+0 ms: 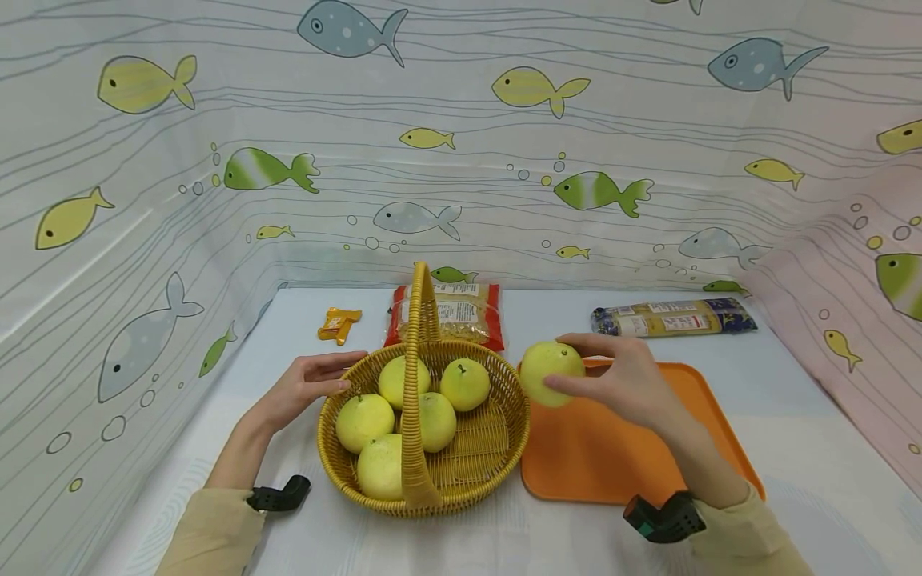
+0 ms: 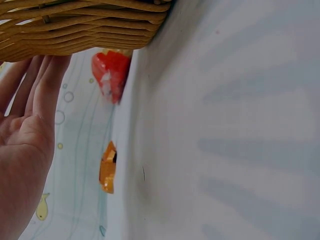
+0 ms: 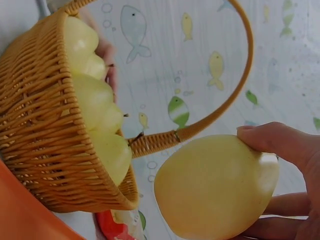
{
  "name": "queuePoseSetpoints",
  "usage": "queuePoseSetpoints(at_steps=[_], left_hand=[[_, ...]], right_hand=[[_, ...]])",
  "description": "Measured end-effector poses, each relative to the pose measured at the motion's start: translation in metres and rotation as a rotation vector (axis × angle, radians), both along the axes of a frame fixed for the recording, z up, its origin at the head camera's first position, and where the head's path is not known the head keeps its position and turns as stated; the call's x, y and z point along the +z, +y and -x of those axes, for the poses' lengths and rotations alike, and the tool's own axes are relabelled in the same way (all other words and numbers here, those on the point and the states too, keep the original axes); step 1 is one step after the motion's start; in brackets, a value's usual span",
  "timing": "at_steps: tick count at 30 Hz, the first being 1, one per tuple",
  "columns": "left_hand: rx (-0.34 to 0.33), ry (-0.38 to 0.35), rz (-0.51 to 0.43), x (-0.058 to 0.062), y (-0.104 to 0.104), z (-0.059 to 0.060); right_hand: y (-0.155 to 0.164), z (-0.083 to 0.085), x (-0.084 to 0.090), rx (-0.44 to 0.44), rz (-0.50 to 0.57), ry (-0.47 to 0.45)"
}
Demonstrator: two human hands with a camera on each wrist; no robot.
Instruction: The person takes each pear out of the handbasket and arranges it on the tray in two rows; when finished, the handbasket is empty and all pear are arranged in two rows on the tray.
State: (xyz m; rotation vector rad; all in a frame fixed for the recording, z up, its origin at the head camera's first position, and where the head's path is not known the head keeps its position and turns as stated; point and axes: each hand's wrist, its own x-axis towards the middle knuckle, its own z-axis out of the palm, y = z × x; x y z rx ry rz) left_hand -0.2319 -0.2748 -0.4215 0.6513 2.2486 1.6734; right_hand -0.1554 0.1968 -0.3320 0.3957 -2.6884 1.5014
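My right hand [image 1: 634, 380] grips a pale yellow-green pear [image 1: 549, 374], thumb on one side and fingers on the other. The pear is held just right of the basket's rim, above the left part of an orange tray [image 1: 576, 456]. Several similar pears [image 1: 365, 422] lie in the wicker basket [image 1: 519, 436], mostly in its left half, beneath a tall arched handle [image 1: 411, 384]. At the basket's left side, my left hand [image 1: 306, 388] has its fingers stretched out to the rim. The left wrist view shows those fingers reaching the woven wall; their tips are hidden behind it.
Behind the basket lies a red-edged clear food bag [image 1: 461, 312]. A small orange packet [image 1: 338, 324] sits at the back left. A long blue-and-yellow package [image 1: 673, 318] lies behind the tray. Fish-patterned sheeting [image 1: 461, 184] walls the back and sides of the table.
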Motion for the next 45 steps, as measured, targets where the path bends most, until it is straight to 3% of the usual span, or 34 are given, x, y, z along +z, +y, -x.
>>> queuePoseSetpoints(at_steps=[24,45], left_hand=[[-0.01,0.015,0.002,-0.001,0.0,0.0],[-0.008,0.007,0.005,-0.001,-0.001,0.001]], right_hand=[[0.023,0.014,0.001,-0.087,-0.124,0.018],[0.031,0.024,-0.007,-0.112,-0.183,0.007]])
